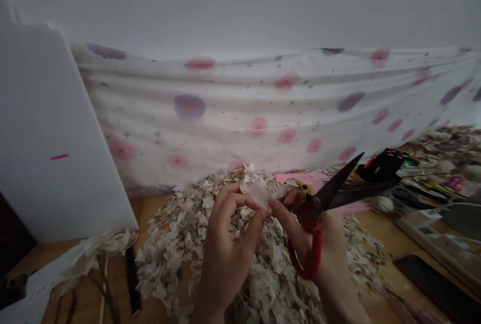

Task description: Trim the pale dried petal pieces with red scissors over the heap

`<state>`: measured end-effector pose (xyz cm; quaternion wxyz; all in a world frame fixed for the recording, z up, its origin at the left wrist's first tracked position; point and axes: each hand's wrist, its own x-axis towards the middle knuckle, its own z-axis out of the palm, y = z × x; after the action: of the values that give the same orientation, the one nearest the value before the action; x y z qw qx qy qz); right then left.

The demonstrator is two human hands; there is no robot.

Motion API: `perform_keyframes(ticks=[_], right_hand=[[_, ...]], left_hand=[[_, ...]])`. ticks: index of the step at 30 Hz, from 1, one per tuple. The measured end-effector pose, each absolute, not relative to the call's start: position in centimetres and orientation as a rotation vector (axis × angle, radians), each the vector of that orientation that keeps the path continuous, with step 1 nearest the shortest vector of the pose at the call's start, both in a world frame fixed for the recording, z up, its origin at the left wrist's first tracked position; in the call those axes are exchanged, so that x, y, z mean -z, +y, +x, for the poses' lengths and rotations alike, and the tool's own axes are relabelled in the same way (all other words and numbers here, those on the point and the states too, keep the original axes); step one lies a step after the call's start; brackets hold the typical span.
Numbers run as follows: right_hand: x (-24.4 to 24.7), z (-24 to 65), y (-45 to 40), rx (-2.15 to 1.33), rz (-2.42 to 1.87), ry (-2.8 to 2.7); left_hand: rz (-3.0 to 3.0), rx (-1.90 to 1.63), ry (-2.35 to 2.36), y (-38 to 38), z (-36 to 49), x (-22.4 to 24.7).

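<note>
My left hand (231,234) pinches a thin, translucent whitish petal-like piece (256,193) between thumb and fingers. Scissors with red and yellow handles (308,259) hang in my right hand (313,234), their dark blades spread apart and pointing to the upper right. The right fingertips meet the piece at its right edge, and another pale piece (281,190) shows beside them. Beneath both hands lies a large heap of pale, dry flakes (180,244) on the wooden table (148,211).
A white board (63,128) stands at the left. Pale dried blooms (97,251) and a black pen (132,281) lie below it. A black phone (436,284), a black holder (383,166) and more flakes (451,143) are at the right. Flowered cloth (225,113) hangs behind.
</note>
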<state>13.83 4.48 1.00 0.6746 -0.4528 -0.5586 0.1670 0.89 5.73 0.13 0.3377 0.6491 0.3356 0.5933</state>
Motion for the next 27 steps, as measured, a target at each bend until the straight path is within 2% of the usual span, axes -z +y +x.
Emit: perform_keyframes(ticks=[9,21,27], right_hand=[[-1.3,14.3,4.4,-0.344,-1.053,-1.218],[-0.5,14.4,4.5,-0.441,-1.024,-1.202],[-0.9,14.6,4.4,-0.427,-1.052,-1.154]], left_hand=[[1.772,-1.567,0.921,6.0,0.3,0.0],[1.811,-1.765,0.874,6.0,1.3,-0.3],[1.841,-1.615,0.863,5.4,0.2,-0.9]])
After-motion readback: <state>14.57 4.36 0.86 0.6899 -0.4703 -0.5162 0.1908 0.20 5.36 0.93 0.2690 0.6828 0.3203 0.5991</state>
